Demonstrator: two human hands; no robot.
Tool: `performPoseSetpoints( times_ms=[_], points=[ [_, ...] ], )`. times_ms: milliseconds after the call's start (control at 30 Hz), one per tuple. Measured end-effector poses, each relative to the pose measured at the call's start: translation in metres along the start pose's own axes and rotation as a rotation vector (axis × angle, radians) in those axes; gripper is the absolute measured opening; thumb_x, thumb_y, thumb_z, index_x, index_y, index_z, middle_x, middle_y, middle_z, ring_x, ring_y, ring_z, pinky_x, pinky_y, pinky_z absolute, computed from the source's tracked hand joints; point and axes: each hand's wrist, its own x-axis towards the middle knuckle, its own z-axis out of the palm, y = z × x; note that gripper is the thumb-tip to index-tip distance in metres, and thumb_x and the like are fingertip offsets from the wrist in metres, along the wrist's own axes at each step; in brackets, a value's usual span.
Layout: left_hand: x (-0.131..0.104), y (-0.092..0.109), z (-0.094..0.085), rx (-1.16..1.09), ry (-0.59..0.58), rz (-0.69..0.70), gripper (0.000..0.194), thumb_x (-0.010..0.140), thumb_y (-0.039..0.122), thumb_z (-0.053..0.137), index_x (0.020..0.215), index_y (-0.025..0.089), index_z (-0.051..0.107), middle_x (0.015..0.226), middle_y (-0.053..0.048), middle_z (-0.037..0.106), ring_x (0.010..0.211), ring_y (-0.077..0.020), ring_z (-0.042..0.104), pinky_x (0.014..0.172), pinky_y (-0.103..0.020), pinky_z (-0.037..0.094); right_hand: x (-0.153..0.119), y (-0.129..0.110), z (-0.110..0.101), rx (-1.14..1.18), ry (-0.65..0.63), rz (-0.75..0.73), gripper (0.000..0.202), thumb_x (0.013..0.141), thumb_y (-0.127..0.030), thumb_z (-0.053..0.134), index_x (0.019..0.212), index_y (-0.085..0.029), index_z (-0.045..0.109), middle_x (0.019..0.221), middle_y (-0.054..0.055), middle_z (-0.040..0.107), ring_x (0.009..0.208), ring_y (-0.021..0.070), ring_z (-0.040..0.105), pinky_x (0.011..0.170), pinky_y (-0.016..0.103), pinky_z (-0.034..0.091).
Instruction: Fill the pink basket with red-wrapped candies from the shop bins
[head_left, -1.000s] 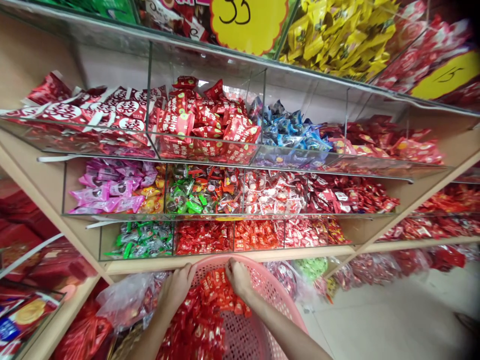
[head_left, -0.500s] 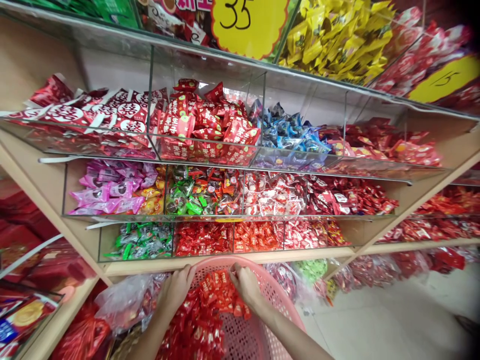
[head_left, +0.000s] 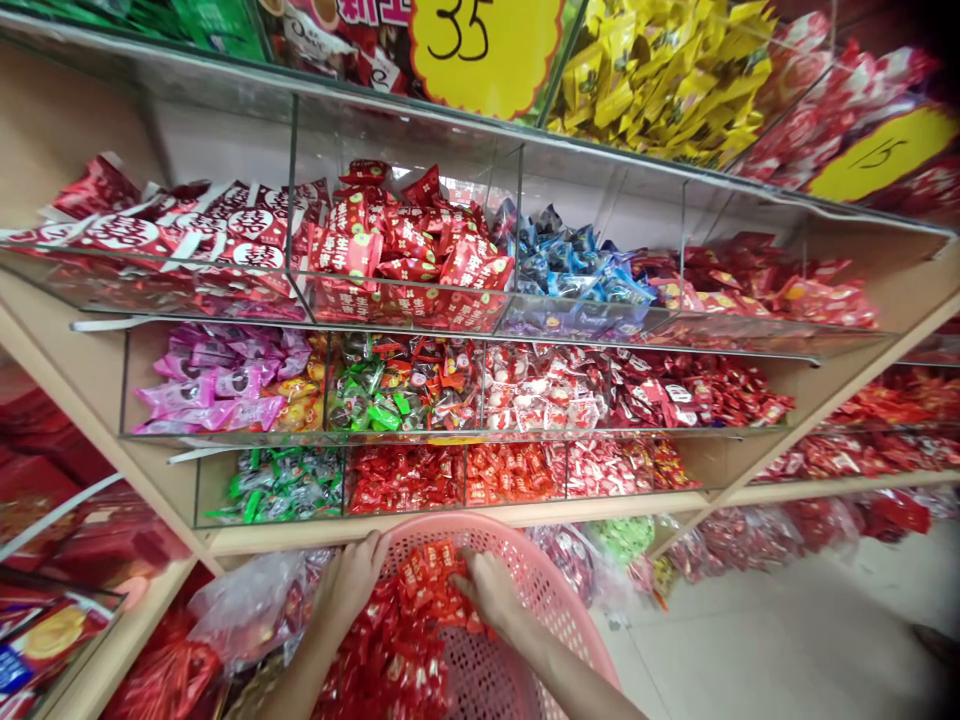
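Note:
A pink plastic basket (head_left: 577, 600) with a perforated wall stands below the shelves. My left hand (head_left: 360, 572) is closed over its far left rim. Inside the basket my right hand (head_left: 484, 590) is at the small orange-red wrapped candies (head_left: 431, 577), fingers curled down and slightly blurred. Whatever lies between those fingers is hidden. Darker red wrapped candies (head_left: 397, 660) fill the basket's left side, and part of its floor shows at the right.
Shelves with clear-walled bins of wrapped candies (head_left: 544, 385) rise in front of me. The bottom shelf's wooden edge (head_left: 285, 538) runs right behind the basket. Plastic bags (head_left: 240, 600) lie at the left, more bags (head_left: 570, 560) at the right. Tiled floor (head_left: 720, 640) shows at lower right.
My right hand has moved down from near the rim, slightly left, among the orange-red candies. My left hand stays on the rim. The view has shifted slightly.

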Motion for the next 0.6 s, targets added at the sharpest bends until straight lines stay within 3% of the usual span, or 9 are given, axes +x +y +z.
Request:
performPoseSetpoints(
  times_ms=[600],
  points=[
    [0.000, 0.001, -0.002, 0.022, 0.007, 0.018, 0.045, 0.091, 0.043, 0.019, 0.103, 0.023, 0.058, 0.089, -0.011, 0.070, 0.079, -0.0241, 0.067, 0.064, -0.029, 0.045, -0.004, -0.019, -0.004, -0.022, 0.039, 0.009, 0.022, 0.086, -0.029, 0.048, 0.099, -0.015, 0.059, 0.090, 0.012, 0.068, 0.084, 0.0230, 0.063, 0.064, 0.026, 0.037]
  ],
)
